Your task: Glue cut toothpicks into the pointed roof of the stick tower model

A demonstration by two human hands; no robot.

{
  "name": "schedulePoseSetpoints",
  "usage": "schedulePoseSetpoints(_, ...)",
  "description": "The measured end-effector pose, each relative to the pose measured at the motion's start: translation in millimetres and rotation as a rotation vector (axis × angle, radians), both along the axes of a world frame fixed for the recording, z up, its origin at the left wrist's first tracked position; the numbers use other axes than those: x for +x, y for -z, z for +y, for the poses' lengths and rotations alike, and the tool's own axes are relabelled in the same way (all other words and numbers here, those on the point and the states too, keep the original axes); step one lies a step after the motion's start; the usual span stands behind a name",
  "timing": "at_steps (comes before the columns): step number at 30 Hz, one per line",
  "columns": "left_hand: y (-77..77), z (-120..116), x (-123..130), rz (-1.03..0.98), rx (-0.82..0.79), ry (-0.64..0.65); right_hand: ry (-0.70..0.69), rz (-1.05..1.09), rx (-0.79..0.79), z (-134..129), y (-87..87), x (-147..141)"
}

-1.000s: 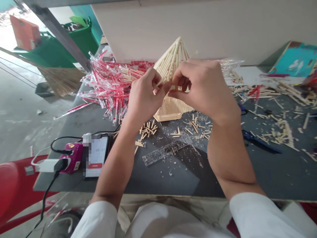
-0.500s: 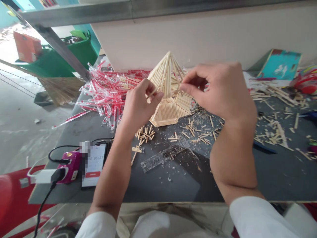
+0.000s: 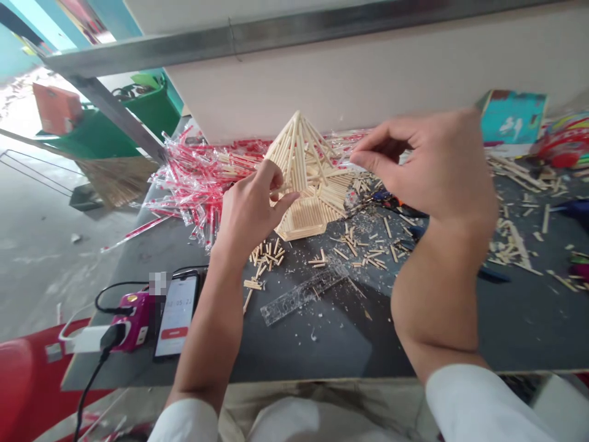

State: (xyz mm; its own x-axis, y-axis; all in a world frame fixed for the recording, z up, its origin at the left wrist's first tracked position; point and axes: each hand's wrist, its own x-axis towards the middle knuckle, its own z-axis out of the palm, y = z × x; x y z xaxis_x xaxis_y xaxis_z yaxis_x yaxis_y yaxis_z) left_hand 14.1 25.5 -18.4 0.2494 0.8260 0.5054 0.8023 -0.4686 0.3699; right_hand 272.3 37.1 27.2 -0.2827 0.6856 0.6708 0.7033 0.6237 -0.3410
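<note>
A model built of thin wooden sticks point(image 3: 306, 219) stands on the dark table, with a pointed stick roof point(image 3: 294, 153) over a tray-like base of laid sticks. My left hand point(image 3: 251, 205) is at the roof's lower left edge, its fingers curled and closed on the model there, the thumb in front. To the right of the roof, my right hand point(image 3: 427, 162) is raised in a pinch, apart from the model. Whatever its fingertips may hold is too small to make out. Short cut sticks point(image 3: 269, 255) and a clear ruler point(image 3: 304, 294) lie in front of the model.
Red-and-clear plastic wrappers point(image 3: 193, 184) heap up at the back left. A phone point(image 3: 177, 316) and a purple power adapter point(image 3: 133, 313) with cables lie at left front. Stick scraps point(image 3: 510, 245) litter the right side. A metal bar point(image 3: 285, 40) crosses above the table.
My right hand has drawn away from the roof toward the right, still pinched. My left hand stays by the model's left side. The view has tilted slightly.
</note>
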Motion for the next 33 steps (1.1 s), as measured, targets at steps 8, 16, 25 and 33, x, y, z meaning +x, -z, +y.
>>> schedulePoseSetpoints(8,2.7,1.9,-4.2,0.032,-0.006,-0.012,-0.052,-0.043,-0.118,1.8,9.0,-15.4)
schedulePoseSetpoints(16,1.4,1.8,-7.4,-0.035,-0.078,0.033,-0.209,-0.207,-0.223,5.7,22.0,-49.5)
schedulePoseSetpoints(25,-1.0,0.1,-8.6,-0.004,-0.085,0.036,-0.166,-0.314,-0.219,0.7,21.9,-54.3)
schedulePoseSetpoints(33,-1.2,-9.1,1.6,-0.009,-0.101,-0.063,-0.187,-0.279,-0.19,1.4,24.6,-50.2)
